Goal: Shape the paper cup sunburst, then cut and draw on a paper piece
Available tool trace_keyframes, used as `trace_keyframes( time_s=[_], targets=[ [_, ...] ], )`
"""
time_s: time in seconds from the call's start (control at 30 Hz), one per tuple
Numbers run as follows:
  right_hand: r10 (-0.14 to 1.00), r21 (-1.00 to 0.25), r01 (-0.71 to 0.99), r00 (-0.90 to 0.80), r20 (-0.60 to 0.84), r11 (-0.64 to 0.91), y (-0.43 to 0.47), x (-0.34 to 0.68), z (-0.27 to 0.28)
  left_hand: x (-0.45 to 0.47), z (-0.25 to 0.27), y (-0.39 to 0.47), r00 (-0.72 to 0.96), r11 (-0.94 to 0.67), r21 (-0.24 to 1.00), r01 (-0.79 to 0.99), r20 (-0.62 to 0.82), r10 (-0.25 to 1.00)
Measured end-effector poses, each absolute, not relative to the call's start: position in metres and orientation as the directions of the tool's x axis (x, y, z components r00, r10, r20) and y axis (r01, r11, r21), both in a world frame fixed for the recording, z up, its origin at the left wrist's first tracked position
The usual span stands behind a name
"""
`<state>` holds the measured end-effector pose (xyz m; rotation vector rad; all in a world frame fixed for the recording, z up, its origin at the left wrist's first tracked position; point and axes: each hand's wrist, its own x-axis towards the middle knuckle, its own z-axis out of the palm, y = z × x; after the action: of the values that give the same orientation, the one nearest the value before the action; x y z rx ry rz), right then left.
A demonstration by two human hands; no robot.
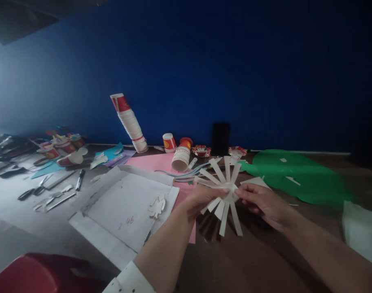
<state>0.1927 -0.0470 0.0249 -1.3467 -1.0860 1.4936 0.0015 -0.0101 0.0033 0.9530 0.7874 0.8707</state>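
A white paper cup cut into strips (225, 219) is spread out flat like a flower, its round base in the middle. My left hand (206, 197) grips it from the left, thumb on the base. From the right, the thumb and fingers of my right hand (259, 199) pinch it beside the base. The strips fan out above and below both hands. Behind it, at the back of the table, sit cut cups with red-patterned strips (201, 151). My left forearm reaches across the right edge of a shallow white cardboard box lid (112, 199), which holds a crumpled cut paper piece (157, 206).
A leaning stack of paper cups (132, 126), a lying stack (181, 158) and a single cup (169, 142) stand along the blue wall. Green paper (302, 175) lies right, pink paper (149, 162) behind. Scissors (33, 191) and a marker (80, 180) are left; a red stool (27, 272) is lower left.
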Motion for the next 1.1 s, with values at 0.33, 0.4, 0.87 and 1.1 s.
trace_keyframes(
  time_s=[0.33,0.4,0.87,1.1],
  targets=[
    [0.939,-0.945,-0.017,-0.12,-0.323,-0.328,-0.051,0.199,0.015,0.001,-0.012,0.0,0.347,0.258,0.946,-0.195,-0.18,0.92],
    [0.937,-0.942,-0.003,-0.109,-0.332,-0.335,-0.053,0.199,0.016,0.0,-0.007,-0.002,0.34,0.278,0.941,-0.195,-0.201,0.919],
    [0.916,-0.896,-0.194,-0.118,-0.384,-0.4,-0.053,0.201,0.015,-0.001,0.003,-0.007,0.481,0.392,0.864,-0.316,-0.21,0.851],
    [0.9,-0.677,-0.648,-0.029,-0.436,-0.349,-0.048,0.204,0.015,0.009,0.008,-0.006,0.408,0.521,0.712,-0.47,-0.347,0.844]
  ],
)
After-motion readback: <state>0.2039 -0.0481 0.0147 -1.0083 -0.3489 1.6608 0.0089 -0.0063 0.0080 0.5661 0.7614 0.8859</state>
